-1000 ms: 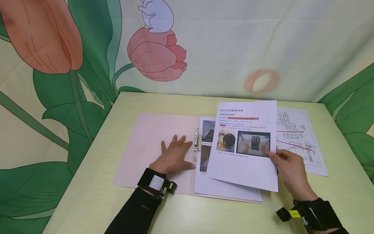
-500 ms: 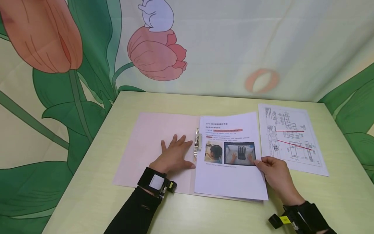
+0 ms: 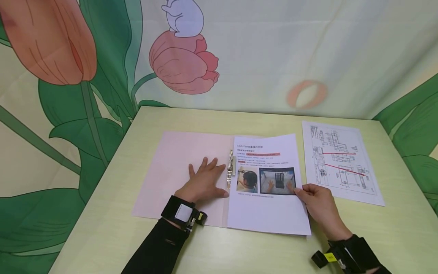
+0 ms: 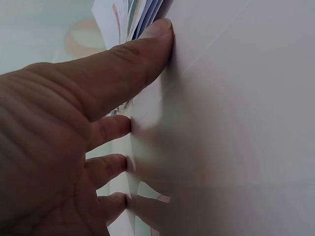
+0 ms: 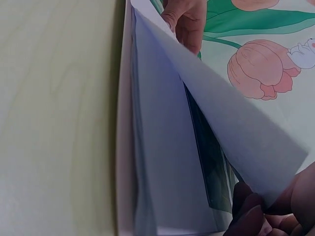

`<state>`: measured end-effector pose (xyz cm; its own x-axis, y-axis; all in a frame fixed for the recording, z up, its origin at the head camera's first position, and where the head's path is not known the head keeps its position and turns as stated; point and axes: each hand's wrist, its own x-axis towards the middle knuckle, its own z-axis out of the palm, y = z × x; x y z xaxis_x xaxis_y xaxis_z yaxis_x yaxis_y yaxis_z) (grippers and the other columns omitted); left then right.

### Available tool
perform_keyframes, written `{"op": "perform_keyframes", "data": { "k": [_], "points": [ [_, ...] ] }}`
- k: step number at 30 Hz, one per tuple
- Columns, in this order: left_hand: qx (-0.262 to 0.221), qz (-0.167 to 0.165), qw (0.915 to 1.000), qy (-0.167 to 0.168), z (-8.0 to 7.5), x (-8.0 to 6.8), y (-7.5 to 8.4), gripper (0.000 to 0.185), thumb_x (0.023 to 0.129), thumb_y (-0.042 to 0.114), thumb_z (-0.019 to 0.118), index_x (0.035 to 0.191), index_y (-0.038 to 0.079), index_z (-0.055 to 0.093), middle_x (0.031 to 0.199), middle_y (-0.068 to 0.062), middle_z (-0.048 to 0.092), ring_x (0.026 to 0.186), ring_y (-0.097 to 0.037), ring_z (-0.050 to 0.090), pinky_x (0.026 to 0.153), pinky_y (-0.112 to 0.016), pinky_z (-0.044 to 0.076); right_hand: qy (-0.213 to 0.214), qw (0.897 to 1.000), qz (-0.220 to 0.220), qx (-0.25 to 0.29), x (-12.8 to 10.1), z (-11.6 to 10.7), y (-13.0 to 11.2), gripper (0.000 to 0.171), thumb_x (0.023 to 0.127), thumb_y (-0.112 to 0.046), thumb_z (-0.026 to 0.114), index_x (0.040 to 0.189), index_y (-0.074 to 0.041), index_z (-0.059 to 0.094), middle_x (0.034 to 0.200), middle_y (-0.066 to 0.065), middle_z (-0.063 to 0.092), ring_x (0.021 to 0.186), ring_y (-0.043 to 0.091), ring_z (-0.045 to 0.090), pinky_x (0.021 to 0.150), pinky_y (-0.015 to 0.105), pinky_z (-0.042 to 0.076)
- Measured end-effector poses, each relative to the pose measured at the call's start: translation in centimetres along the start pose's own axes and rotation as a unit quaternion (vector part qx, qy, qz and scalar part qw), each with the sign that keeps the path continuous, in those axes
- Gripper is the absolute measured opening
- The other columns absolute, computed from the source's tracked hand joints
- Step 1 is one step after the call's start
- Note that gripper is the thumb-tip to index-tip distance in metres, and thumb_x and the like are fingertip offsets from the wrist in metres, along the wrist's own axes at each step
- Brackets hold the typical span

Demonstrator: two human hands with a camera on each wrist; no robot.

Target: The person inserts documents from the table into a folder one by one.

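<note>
An open pink folder lies on the pale green table. My left hand presses flat on its left flap, fingers spread, thumb beside the metal clip. In the left wrist view the straight fingers touch the folder's flap. A printed sheet with two photos lies on the stack of pages in the right half. My right hand pinches its right edge, thumb on top. In the right wrist view that sheet is still raised off the stack at my fingers.
A loose sheet with a line drawing and red marks lies on the table to the right of the folder. A cloth backdrop with tulips hangs behind the table's far edge. Bare table runs along the near edge.
My right hand has carried the printed sheet left and down onto the stack in the folder, uncovering the drawing sheet. My left hand has stayed put.
</note>
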<state>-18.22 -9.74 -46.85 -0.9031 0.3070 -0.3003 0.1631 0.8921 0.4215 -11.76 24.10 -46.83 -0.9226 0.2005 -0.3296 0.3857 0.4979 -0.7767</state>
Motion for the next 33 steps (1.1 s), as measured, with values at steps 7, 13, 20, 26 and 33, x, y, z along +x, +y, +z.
{"op": "perform_keyframes", "data": {
  "k": [7,13,20,26,33],
  "points": [
    [0.003,0.002,1.0,0.001,-0.06,0.04,0.03,0.096,0.081,0.046,0.09,0.162,0.022,0.045,0.176,-0.01,0.022,0.164,-0.04,0.005,0.122,-0.078,-0.005,-0.002,1.0,-0.006,-0.003,0.23,-0.11,0.2,0.043,0.107,-0.025,0.063,0.126,0.014,0.066,0.097,0.016,0.074,0.077,0.017,0.062,0.059,0.027,0.05],
    [0.0,0.0,1.0,0.0,-0.11,-0.02,0.04,0.096,0.081,0.046,0.09,0.162,0.022,0.044,0.176,-0.01,0.022,0.164,-0.04,0.005,0.122,-0.078,-0.006,0.0,1.0,-0.003,0.0,0.33,0.05,0.14,0.043,0.107,-0.024,0.063,0.127,0.014,0.066,0.098,0.018,0.074,0.076,0.017,0.063,0.059,0.027,0.051],
    [-0.002,0.0,1.0,-0.001,-0.09,-0.05,0.02,0.096,0.081,0.046,0.09,0.162,0.023,0.044,0.176,-0.009,0.021,0.164,-0.04,0.004,0.122,-0.077,-0.007,-0.001,1.0,-0.002,-0.016,0.14,0.16,0.01,0.043,0.107,-0.025,0.063,0.127,0.012,0.066,0.1,0.018,0.073,0.081,0.02,0.061,0.06,0.027,0.049],
    [-0.003,-0.002,1.0,0.0,0.04,-0.01,-0.07,0.096,0.081,0.046,0.09,0.162,0.023,0.044,0.176,-0.009,0.021,0.164,-0.039,0.004,0.122,-0.077,-0.007,0.003,0.999,-0.018,-0.036,0.12,-0.02,-0.03,0.048,0.106,-0.031,0.063,0.127,0.012,0.067,0.099,0.018,0.074,0.08,0.021,0.061,0.058,0.027,0.047],
    [-0.004,-0.004,1.0,0.003,-0.05,-0.15,0.09,0.096,0.081,0.046,0.09,0.162,0.023,0.044,0.176,-0.009,0.022,0.164,-0.039,0.004,0.122,-0.077,-0.007,0.014,0.991,-0.051,-0.126,-0.01,-0.53,-0.23,0.056,0.107,-0.045,0.058,0.121,0.007,0.074,0.104,0.02,0.077,0.082,0.025,0.064,0.06,0.029,0.047]
  ]
}}
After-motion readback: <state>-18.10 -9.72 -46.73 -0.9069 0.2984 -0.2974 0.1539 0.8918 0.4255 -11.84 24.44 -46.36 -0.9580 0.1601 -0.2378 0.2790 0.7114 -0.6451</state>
